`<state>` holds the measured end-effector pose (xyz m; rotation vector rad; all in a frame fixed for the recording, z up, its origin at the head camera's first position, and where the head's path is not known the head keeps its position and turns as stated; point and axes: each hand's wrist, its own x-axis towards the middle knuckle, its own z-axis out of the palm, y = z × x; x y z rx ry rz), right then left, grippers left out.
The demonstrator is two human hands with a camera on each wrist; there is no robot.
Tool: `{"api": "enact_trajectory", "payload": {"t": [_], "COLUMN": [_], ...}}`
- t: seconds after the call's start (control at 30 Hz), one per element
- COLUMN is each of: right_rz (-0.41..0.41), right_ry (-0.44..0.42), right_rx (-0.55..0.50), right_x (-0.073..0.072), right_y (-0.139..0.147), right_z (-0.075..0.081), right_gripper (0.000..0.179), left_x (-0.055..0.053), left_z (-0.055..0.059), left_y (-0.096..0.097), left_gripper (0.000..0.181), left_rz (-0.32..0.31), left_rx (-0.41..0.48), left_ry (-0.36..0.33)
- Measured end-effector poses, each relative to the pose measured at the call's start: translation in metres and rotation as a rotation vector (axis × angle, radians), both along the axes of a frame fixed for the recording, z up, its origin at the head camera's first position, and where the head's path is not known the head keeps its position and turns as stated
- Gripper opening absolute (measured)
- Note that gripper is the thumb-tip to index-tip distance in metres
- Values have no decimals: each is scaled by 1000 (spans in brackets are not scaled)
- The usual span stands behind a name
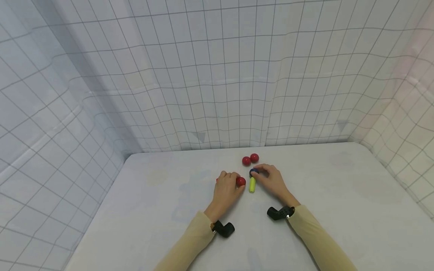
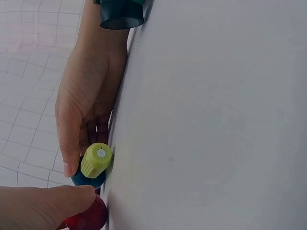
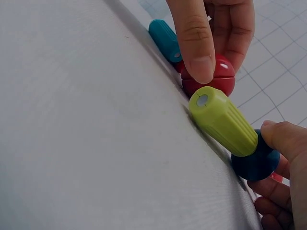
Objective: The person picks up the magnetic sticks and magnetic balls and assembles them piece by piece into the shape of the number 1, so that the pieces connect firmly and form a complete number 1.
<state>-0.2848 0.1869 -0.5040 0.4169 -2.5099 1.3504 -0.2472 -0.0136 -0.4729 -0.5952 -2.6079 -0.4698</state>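
Observation:
My left hand [image 1: 225, 190] pinches a glossy red ball [image 1: 241, 181] between thumb and fingers, low over the white table. To its right, my right hand [image 1: 274, 183] grips a dark blue ball [image 3: 254, 160] with thumb and fingertips. A ribbed yellow-green rod [image 1: 252, 185] meets the blue ball and points toward the near side. In the right wrist view its free end shows a small grey disc and lies close to the red ball. A teal rod [image 3: 164, 40] sits beyond that ball, partly behind my left thumb. Its far side is hidden by my left hand.
Two more red balls [image 1: 246, 161] [image 1: 254, 158] lie side by side, just beyond my hands. The white tabletop [image 1: 152, 210] ends at a gridded white curtain [image 1: 220, 94] behind. Black wrist cameras [image 1: 225, 229] [image 1: 280, 213] are strapped on both arms.

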Motion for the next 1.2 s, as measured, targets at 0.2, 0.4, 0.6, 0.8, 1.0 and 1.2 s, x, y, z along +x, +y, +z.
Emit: {"api": "enact_trajectory", "payload": {"t": [0.2,0.4,0.6,0.8,1.0,1.2], "right_rz": [4,-7,-5,-8,-23,-27], "right_ry": [-8,-26,-34,-43,-68,-71], "right_rx": [0,6,0,6,20,28], "right_x": [0,0,1,1,1,2], "right_y": [0,1,1,0,0,-1], "right_z": [-1,-1,0,0,1,2], "right_gripper": [30,31,31,31,32,32], "left_x": [9,16,22,30,34,37], "left_z": [2,1,-1,-3,-9,-11], "left_y": [-5,-8,-9,-11,-13,-15], "left_gripper": [28,28,30,30,28,26], "left_rz": [-12,-16,-29,-42,-63,-68], "left_rx": [36,51,54,66,133,214], "left_ry": [-57,-90,-95,-82,-98,-163]}}
